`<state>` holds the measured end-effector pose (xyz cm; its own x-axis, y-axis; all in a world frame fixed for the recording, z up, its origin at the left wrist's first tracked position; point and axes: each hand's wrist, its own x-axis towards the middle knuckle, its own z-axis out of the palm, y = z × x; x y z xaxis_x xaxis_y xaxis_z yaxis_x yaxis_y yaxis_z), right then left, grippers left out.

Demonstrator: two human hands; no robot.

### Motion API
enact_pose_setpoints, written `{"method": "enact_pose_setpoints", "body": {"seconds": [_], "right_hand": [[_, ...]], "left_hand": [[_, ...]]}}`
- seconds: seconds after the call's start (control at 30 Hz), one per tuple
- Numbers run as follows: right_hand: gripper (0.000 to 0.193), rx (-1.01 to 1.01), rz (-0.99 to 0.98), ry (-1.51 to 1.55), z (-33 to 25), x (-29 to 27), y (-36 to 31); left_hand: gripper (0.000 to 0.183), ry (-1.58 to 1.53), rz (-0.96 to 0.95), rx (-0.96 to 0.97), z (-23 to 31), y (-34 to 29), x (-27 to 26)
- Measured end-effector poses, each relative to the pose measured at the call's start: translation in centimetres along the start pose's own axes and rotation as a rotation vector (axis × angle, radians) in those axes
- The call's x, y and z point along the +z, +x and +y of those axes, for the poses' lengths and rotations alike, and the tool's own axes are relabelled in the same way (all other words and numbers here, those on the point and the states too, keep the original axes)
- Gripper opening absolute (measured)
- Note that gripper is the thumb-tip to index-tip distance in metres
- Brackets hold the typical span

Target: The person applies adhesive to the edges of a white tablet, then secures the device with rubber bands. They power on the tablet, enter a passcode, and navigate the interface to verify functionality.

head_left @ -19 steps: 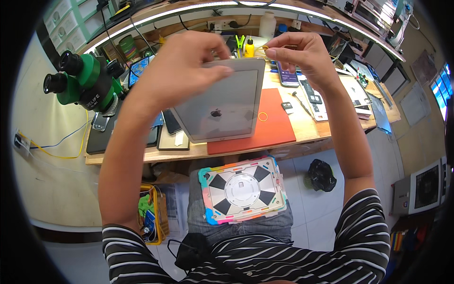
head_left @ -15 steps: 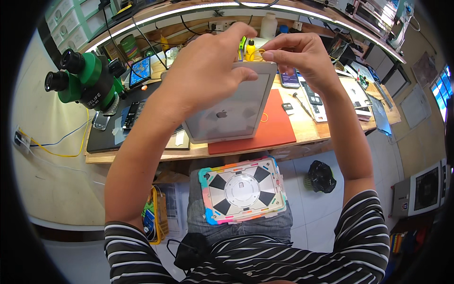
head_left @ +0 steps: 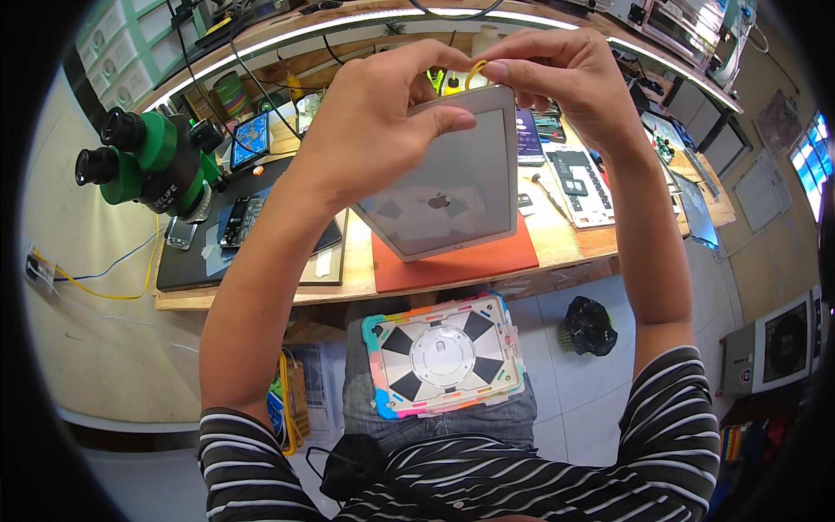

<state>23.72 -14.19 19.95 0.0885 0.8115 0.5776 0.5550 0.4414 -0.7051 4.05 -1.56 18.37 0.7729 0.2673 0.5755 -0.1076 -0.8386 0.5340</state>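
My left hand [head_left: 365,130] grips a tablet [head_left: 452,187] by its upper edge, thumb on the side facing me and the other fingers mostly hidden behind it. The tablet stands tilted on edge above a red mat [head_left: 409,271]; I cannot tell whether its lower corner touches the mat. At the tablet's top corner my right hand [head_left: 565,83] pinches a thin yellow rubber band [head_left: 474,75] between thumb and fingers. The left index fingertip is close to that band. A multicoloured tablet case [head_left: 444,355] lies across my lap, its inner side up.
A green microscope [head_left: 152,161] stands at the left of the wooden bench. Right of the mat lie a screwdriver [head_left: 551,197], an opened device with a white frame [head_left: 581,187] and a phone [head_left: 528,137]. A bin with a black bag [head_left: 588,325] is on the floor.
The tablet has shifted right and turned, its top edge higher. Both hands have risen, bringing the yellow band up with the right one. The loop seen on the mat is now out of sight.
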Motion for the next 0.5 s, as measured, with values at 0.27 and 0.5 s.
{"method": "enact_pose_setpoints", "body": {"seconds": [0.27,0.5], "right_hand": [[0.016,-0.011,-0.061,-0.064,-0.4,0.6,1.3],[0.021,-0.038,-0.179,0.283,-0.6,2.0,2.4]], "left_hand": [[0.024,-0.063,0.008,0.025,-1.1,-0.8,-0.4],[0.028,-0.128,0.042,0.039,-1.6,-1.9,-1.7]]}}
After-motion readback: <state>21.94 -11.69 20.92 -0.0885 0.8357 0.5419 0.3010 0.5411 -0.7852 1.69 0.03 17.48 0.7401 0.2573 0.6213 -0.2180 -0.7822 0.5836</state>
